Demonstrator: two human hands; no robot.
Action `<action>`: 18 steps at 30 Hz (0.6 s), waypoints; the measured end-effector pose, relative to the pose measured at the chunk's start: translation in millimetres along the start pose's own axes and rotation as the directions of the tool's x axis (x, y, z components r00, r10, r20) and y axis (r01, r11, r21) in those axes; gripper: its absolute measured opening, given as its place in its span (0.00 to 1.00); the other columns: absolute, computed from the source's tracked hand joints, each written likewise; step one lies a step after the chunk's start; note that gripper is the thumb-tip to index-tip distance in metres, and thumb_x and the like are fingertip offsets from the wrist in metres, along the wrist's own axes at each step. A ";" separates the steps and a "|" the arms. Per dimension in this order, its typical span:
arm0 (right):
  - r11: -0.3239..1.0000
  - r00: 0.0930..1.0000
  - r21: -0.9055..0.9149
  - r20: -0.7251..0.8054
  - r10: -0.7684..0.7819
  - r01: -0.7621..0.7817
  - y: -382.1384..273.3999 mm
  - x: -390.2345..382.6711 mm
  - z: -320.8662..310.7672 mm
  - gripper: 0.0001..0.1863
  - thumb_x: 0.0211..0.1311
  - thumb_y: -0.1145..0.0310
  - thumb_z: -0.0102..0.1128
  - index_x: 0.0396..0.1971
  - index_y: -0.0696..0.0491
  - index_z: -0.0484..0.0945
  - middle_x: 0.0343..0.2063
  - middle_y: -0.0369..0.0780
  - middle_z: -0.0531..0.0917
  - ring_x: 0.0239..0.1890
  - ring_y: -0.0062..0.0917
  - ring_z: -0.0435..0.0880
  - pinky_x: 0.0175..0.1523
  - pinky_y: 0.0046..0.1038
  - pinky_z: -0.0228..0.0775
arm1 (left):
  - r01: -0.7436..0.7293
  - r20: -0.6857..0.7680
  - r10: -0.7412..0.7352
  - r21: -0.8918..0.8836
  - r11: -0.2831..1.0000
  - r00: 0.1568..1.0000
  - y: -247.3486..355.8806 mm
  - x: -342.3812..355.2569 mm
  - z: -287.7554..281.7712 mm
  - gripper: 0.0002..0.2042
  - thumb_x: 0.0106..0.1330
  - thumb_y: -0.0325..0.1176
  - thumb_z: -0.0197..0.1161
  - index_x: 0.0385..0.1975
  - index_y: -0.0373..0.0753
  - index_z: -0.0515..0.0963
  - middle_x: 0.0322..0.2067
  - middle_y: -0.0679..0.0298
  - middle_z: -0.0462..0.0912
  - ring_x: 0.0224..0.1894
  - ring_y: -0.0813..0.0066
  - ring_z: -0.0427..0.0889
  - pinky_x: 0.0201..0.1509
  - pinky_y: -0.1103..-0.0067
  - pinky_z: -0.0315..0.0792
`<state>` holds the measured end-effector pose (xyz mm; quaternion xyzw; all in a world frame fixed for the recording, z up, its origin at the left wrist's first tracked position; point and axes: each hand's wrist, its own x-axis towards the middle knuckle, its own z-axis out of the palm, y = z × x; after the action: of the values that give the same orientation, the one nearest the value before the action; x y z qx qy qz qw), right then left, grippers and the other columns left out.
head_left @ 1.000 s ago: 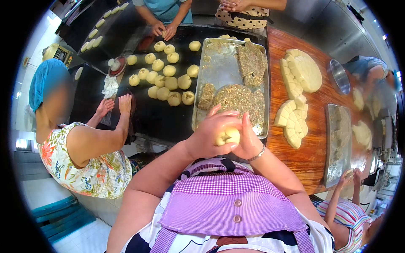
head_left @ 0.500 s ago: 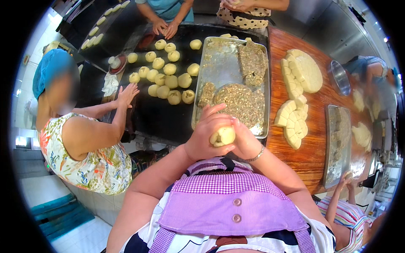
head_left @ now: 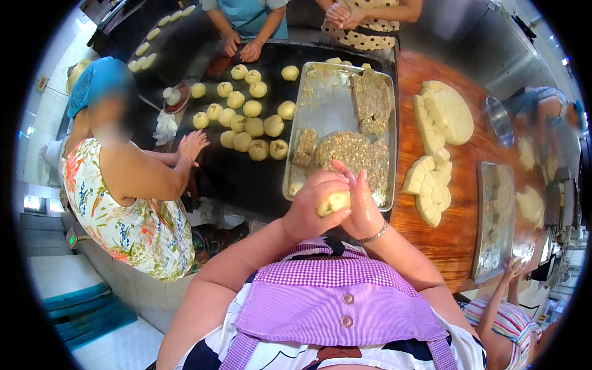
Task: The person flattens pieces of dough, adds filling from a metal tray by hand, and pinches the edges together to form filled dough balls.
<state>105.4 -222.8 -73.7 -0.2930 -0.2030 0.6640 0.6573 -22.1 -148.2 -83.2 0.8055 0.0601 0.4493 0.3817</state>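
A pale dough ball with a gap in its surface sits in my left hand, whose fingers curl around it. My right hand, with a bracelet at the wrist, stands against the ball's right side, its fingers stretched upward. Just beyond both hands lies a metal tray with a crumbly, speckled filling, part of it cut into blocks. Left of the tray, several filled dough balls rest in loose rows on the black tabletop.
On the wooden table at right are cut dough pieces, a dough slab, a metal bowl and a second tray. A co-worker in a blue cap stands close at left; other people work at the far side and right.
My right hand's fingers have straightened upward and partly parted from the ball. The ball has turned in my left hand. At the far side, a person's hands have drawn apart.
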 end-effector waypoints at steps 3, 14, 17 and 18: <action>0.986 0.993 0.154 -0.091 0.072 -0.058 12.4 10.6 -21.9 0.31 0.74 0.41 0.33 0.60 0.52 0.64 0.50 0.42 0.75 0.54 0.30 0.76 0.59 0.33 0.72 | 0.034 0.021 -0.035 0.044 0.998 0.999 -1.2 1.6 10.4 0.13 0.59 0.30 0.63 0.42 0.32 0.78 0.45 0.51 0.80 0.50 0.54 0.78 0.60 0.64 0.69; 0.912 0.939 0.241 -0.007 0.344 -0.333 -21.6 42.9 -7.0 0.35 0.72 0.36 0.33 0.61 0.51 0.68 0.56 0.40 0.76 0.58 0.32 0.77 0.62 0.37 0.71 | -0.052 0.266 0.048 0.008 0.999 0.963 -34.1 42.2 -29.5 0.11 0.65 0.31 0.54 0.44 0.35 0.77 0.46 0.52 0.79 0.52 0.53 0.77 0.63 0.60 0.63; 0.978 0.953 0.072 -0.219 0.209 -0.198 -15.7 64.7 -10.8 0.31 0.75 0.42 0.32 0.58 0.53 0.68 0.52 0.42 0.77 0.55 0.31 0.78 0.59 0.35 0.73 | 0.248 0.111 -0.258 0.093 0.964 0.960 -50.6 36.2 -29.4 0.21 0.67 0.39 0.58 0.55 0.34 0.70 0.53 0.50 0.74 0.57 0.52 0.73 0.65 0.64 0.61; 0.988 0.944 0.027 -0.291 0.154 -0.153 -12.3 67.0 -3.1 0.30 0.76 0.44 0.31 0.58 0.54 0.68 0.51 0.42 0.77 0.53 0.30 0.79 0.58 0.33 0.73 | 0.338 0.091 -0.331 -0.069 0.939 0.939 -52.5 30.1 -26.0 0.22 0.68 0.39 0.58 0.57 0.33 0.69 0.55 0.50 0.73 0.58 0.53 0.72 0.65 0.65 0.62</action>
<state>119.2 -156.0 -76.1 -0.4014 -0.0792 0.6630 0.6269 -11.5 -83.5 -89.9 0.7837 0.1624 0.3481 0.4881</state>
